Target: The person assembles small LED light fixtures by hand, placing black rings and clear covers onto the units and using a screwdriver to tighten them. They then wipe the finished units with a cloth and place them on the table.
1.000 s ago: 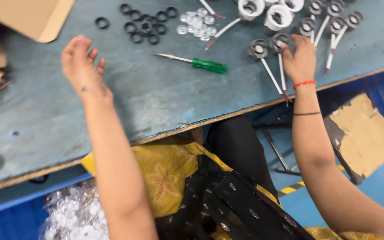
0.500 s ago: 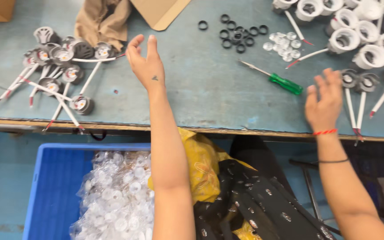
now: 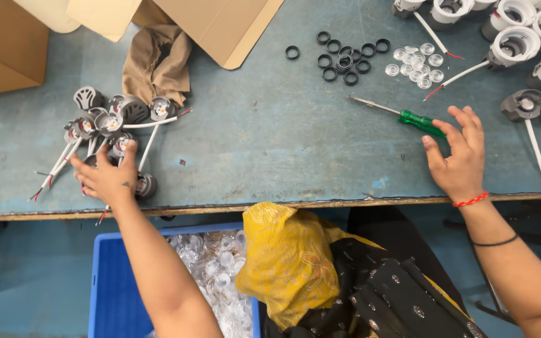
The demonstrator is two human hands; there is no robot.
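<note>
My left hand [image 3: 104,176] lies with spread fingers on a pile of grey round lamp parts [image 3: 109,122] with white and red wires, at the left of the blue-grey worktable [image 3: 264,144]. I see nothing gripped in it. My right hand [image 3: 459,153] hovers at the table's front right, fingers apart. Its fingertips are beside the handle of a green screwdriver [image 3: 422,122]. Two more grey wired parts [image 3: 538,106] lie just right of that hand.
Black rings [image 3: 345,56] and small clear lenses [image 3: 416,64] lie at the back. White lamp housings [image 3: 515,37] sit at the back right. Cardboard boxes [image 3: 7,44] and a brown cloth [image 3: 156,62] are at the back left. A blue crate [image 3: 111,288] of clear lenses stands below the table edge.
My left hand has moved left and down onto the pile of grey wired parts. My right hand has shifted towards the green screwdriver. The view has swung left.
</note>
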